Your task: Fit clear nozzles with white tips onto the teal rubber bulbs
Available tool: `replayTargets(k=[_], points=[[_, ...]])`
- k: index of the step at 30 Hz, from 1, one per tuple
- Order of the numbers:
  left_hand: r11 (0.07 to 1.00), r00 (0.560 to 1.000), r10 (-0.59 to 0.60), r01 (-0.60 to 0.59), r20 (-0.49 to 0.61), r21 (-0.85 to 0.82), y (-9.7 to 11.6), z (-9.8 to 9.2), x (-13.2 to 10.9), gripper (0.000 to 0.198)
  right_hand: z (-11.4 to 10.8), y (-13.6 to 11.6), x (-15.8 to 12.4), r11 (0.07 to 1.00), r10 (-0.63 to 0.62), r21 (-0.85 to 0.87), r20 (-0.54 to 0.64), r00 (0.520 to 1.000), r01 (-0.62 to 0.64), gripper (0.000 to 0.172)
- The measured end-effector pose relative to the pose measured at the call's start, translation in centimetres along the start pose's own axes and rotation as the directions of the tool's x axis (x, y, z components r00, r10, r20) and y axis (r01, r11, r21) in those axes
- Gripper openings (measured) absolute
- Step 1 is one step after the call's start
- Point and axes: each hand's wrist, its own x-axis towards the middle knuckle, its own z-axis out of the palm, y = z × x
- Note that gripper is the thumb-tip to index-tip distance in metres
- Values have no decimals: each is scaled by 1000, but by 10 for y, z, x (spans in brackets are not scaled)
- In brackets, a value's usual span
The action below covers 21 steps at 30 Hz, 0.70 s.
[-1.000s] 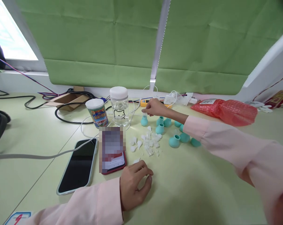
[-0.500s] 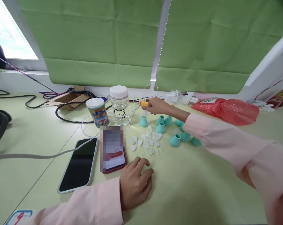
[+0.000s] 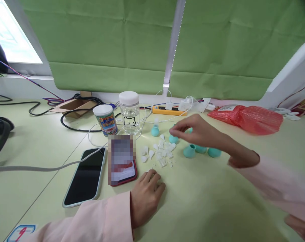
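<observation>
My left hand (image 3: 146,199) rests on the table just below the red-cased phone (image 3: 123,173), its fingers loosely bent, slightly apart and holding nothing. In the air over a group of teal rubber bulbs (image 3: 189,151) hovers my right hand (image 3: 196,132), thumb apart from the fingers and no object visible in it. It hides part of the group. One teal bulb (image 3: 155,130) stands upright behind and left of it, with a translucent piece (image 3: 156,121) in its neck. Loose translucent plastic pieces (image 3: 162,151) lie scattered between my two hands.
A dark-screened phone (image 3: 85,178) lies at the left. Behind it stand a printed cup (image 3: 106,124) and a clear bottle (image 3: 129,117). Along the back are a yellow power strip (image 3: 157,110), cables and an open cardboard box (image 3: 75,107). A red bubble-wrap package (image 3: 258,119) sits back right.
My right hand has let go of the translucent piece at the upright teal bulb and moved right and nearer, over the other bulbs. My left hand has stayed nearly still.
</observation>
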Motion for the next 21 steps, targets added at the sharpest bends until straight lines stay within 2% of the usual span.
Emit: replayTargets(k=[2, 5, 8, 11, 15, 21], points=[[999, 1000, 4, -3, 30, -32, 1, -1, 0, 22, 13, -7, -20, 996, -85, -33, 12, 996, 85, 20], [996, 999, 3, 2, 52, -90, 2, -2, -1, 20, 44, -10, -45, 981, -163, -98, 33, 986, 165, 18], [989, 998, 8, 0, 57, -145, 2, -3, -1, 19, 76, -5, -59, 974, -170, -152, -4, 986, 167, 18], [984, 998, 19, -7, 64, -176, 2, -4, -1, 20, 98, 1, -63, 968, -162, -201, -41, 986, 151, 21], [984, 999, 25, -16, 46, -177, 2, -6, 0, 21, 112, 5, -63, 957, -144, -266, -99, 985, 114, 29], [984, 1000, -21, 23, 11, -176, 2, -7, 1, 20, 121, 5, -63, 973, -131, -212, -174, 976, 92, 20]])
